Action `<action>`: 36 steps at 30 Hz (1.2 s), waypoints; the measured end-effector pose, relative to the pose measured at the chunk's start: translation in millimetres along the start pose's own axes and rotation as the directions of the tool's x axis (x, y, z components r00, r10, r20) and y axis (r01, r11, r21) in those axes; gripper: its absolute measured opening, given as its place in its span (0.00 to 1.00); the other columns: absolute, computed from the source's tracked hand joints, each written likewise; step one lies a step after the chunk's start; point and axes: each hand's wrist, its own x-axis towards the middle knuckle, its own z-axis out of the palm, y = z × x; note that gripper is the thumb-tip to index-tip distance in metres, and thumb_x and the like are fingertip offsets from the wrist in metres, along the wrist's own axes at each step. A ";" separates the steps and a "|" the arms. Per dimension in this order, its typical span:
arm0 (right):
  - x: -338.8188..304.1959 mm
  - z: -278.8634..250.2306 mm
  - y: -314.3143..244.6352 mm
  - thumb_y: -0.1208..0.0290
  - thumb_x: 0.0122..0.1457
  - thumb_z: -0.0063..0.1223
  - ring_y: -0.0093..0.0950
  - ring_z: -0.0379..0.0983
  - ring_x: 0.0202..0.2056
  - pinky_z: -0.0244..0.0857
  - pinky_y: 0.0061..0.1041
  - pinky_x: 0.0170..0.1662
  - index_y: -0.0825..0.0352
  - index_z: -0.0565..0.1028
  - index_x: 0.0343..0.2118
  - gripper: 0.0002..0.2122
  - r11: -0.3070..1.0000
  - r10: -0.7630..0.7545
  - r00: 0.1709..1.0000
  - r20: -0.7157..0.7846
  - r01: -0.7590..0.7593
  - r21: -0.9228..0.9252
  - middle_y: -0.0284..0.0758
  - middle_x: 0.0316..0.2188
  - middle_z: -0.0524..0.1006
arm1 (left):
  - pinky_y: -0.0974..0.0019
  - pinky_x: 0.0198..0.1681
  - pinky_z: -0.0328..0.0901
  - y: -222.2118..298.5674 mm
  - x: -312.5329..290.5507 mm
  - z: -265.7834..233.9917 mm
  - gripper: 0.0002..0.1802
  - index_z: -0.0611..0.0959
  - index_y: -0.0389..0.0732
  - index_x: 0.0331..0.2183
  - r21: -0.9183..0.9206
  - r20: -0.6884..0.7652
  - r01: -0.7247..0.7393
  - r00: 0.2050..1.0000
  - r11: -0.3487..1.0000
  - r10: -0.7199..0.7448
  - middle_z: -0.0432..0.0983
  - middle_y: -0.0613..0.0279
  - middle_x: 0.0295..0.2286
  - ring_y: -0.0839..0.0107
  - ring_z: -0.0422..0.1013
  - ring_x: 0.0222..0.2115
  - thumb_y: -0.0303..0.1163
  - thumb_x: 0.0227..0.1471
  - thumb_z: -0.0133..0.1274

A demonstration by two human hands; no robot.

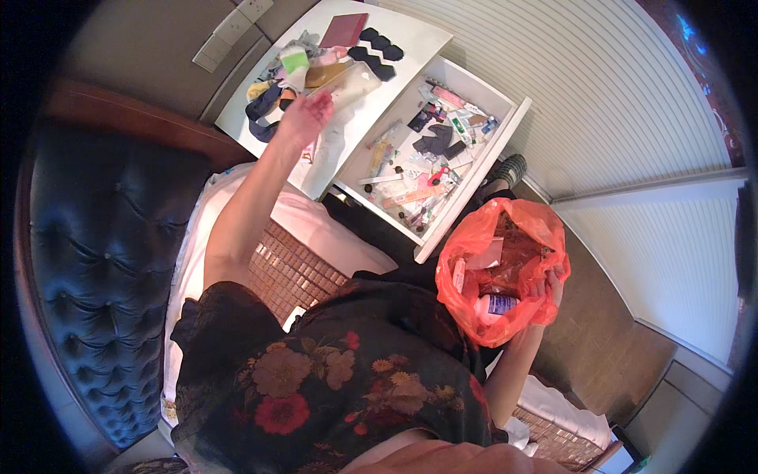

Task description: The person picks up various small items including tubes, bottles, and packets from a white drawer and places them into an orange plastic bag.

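My left hand [306,117] is over the white nightstand top [403,39], fingers loosely apart with nothing plainly in them. It is nearest to a clear plastic packet [355,85] and a heap of small cloth items [272,95]. On the right, my right hand [550,288] grips the side of a red plastic bag [458,312], whose mouth gapes upward. Inside the bag lie a white bottle with a blue label [497,306], a pale card-like piece [485,254] and dark crumpled matter.
A drawer [474,197] stands pulled out, holding a dark cloth [434,142], red-handled scissors [437,177], tubes and small oddments. Black folded pieces [371,62] and a dark red booklet [344,30] lie on the nightstand. A bed with a woven mat [292,265] is beside me; a ribbed white panel [584,95] stands beyond.
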 end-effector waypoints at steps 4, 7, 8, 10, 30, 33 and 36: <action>-2.7 11.1 1.9 0.83 0.53 0.42 0.21 0.62 0.14 0.58 0.17 0.13 0.63 0.64 0.43 0.15 0.999 -0.042 0.996 -0.083 0.040 -0.027 0.35 0.33 0.71 | 0.65 0.47 0.64 -33.6 -39.9 31.8 0.16 0.74 0.33 0.45 0.329 0.102 -0.100 0.992 0.939 0.070 0.72 0.56 0.40 0.67 0.69 0.41 0.27 0.58 0.38; -3.6 6.0 -0.4 0.83 0.53 0.41 0.21 0.64 0.16 0.58 0.17 0.14 0.62 0.64 0.42 0.14 0.999 -0.042 0.999 0.016 0.042 -0.006 0.35 0.34 0.71 | 0.71 0.39 0.66 -62.7 -67.2 56.4 0.23 0.68 0.37 0.51 0.475 0.249 -0.263 0.955 0.840 0.158 0.74 0.62 0.31 0.74 0.71 0.31 0.20 0.52 0.46; -3.6 12.4 0.4 0.83 0.53 0.41 0.22 0.64 0.16 0.59 0.17 0.14 0.62 0.64 0.42 0.13 0.999 -0.043 0.999 0.010 0.043 -0.009 0.35 0.34 0.71 | 0.72 0.38 0.66 -68.9 -72.8 60.9 0.25 0.66 0.38 0.52 0.528 0.308 -0.338 0.931 0.779 0.195 0.74 0.63 0.29 0.76 0.71 0.30 0.19 0.51 0.47; -5.8 21.6 1.8 0.83 0.53 0.40 0.22 0.64 0.17 0.59 0.17 0.14 0.62 0.63 0.42 0.14 0.997 -0.062 0.995 -0.083 0.059 -0.047 0.35 0.34 0.71 | 0.72 0.38 0.66 -78.9 -76.6 67.3 0.28 0.64 0.40 0.54 0.552 0.349 -0.378 0.914 0.744 0.205 0.74 0.64 0.29 0.78 0.71 0.31 0.19 0.50 0.49; -4.0 9.8 -1.4 0.82 0.55 0.34 0.17 0.58 0.10 0.56 0.14 0.12 0.64 0.63 0.43 0.13 0.995 -0.023 0.992 -0.121 0.011 -0.097 0.33 0.32 0.71 | 0.75 0.26 0.58 -107.1 -97.3 93.9 0.14 0.71 0.36 0.39 -0.112 0.570 0.559 0.713 0.821 -0.408 0.60 0.67 0.22 0.76 0.58 0.23 0.36 0.57 0.42; -3.3 6.9 -3.1 0.82 0.55 0.35 0.18 0.61 0.12 0.59 0.15 0.13 0.64 0.63 0.44 0.14 0.989 -0.015 0.994 -0.106 -0.001 -0.150 0.34 0.33 0.72 | 0.75 0.27 0.58 -108.1 -99.7 96.0 0.16 0.71 0.35 0.41 -0.063 0.511 0.528 0.746 0.847 -0.427 0.61 0.67 0.23 0.76 0.58 0.23 0.37 0.57 0.41; -1.6 27.5 5.3 0.82 0.55 0.37 0.19 0.66 0.16 0.63 0.15 0.16 0.66 0.63 0.46 0.15 0.975 -0.134 0.946 -0.295 0.073 -0.208 0.38 0.36 0.73 | 0.75 0.27 0.58 -108.6 -98.4 94.3 0.19 0.70 0.35 0.43 0.040 0.449 0.506 0.761 0.862 -0.468 0.61 0.67 0.23 0.76 0.58 0.23 0.40 0.59 0.39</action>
